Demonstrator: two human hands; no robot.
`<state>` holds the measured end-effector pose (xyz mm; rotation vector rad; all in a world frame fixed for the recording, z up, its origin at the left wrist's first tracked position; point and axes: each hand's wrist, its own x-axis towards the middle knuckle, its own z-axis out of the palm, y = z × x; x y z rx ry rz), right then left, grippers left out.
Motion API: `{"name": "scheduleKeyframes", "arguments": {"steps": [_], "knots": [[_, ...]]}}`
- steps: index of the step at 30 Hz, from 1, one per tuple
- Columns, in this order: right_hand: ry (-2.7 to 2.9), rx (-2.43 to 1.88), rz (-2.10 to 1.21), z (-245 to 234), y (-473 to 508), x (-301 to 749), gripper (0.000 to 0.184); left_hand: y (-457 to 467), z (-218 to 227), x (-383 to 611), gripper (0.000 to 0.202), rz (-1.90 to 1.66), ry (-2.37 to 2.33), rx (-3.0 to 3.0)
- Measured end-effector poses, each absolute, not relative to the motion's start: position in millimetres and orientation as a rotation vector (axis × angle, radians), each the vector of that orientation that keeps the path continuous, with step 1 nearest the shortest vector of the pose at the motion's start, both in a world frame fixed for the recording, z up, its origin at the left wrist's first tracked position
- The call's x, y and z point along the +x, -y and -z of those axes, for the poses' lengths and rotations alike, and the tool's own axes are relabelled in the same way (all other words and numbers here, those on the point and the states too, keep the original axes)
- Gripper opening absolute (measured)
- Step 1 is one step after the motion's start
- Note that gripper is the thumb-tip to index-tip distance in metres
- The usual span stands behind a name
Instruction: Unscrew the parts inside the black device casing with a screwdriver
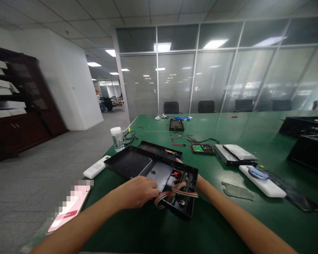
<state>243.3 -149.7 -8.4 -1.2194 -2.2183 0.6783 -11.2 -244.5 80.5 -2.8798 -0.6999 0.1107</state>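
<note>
Left hand [141,192] touches black casing [159,174]

One wide head-worn view looks from above and behind the fingers [153,189], facing forward and slightly down; they are near the lens, the table [218,127] stretching past them toward a glass partition [175,79] well beyond.

Left grip [141,192] curled, bare forearms [95,218] extended

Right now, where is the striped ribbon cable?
In the head view, the striped ribbon cable is at the right end of the black case, right of the left hand.
</note>
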Motion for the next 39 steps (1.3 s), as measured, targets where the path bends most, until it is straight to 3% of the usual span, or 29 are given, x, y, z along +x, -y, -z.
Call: {"name": "scheduleKeyframes", "arguments": {"steps": [5, 8, 14, 18, 21, 24, 27, 31, 39], "knots": [[2.423, -1.603, 0.042, 31.7, 121.1, 294.1, 0.048, 248.3, -52.9, -18.6, 0.009, -0.138, 0.783, -2.904], [2.365, -1.778, 0.177, 39.9, 110.0, 324.5, 0.043, 242.8, -36.6, -21.9, 0.01, -0.174, 0.821, -2.916], [2.215, -1.66, -0.258, 35.5, 108.8, 325.1, 0.032, 218.9, -27.1, -33.5, 0.005, -0.192, 1.106, -3.003], [2.204, -1.454, -0.545, 35.5, 121.5, 293.5, 0.035, 183.7, -43.1, -36.5, 0.026, -0.356, 1.34, -3.317], [2.172, -1.38, -0.703, 37.4, 131.3, 274.9, 0.037, 148.9, -41.4, -21.6, 0.027, -0.142, 1.351, -3.284], [2.123, -1.362, -0.714, 38.0, 136.6, 266.8, 0.034, 118.0, -21.7, 2.5, 0.021, 0.101, 1.21, -3.011], [2.121, -1.343, -0.699, 37.8, 137.5, 265.9, 0.032, 99.6, 2.0, 20.2, 0.01, 0.085, 1.115, -2.831], [2.149, -1.35, -0.722, 38.8, 135.9, 267.0, 0.034, 93.8, 21.2, 25.2, 0.017, 0.044, 0.98, -2.759], [2.044, -1.425, -0.693, 43.7, 135.6, 260.4, 0.033, 96.2, 16.1, 17.9, 0.018, 0.39, 1.078, -2.82]]}}
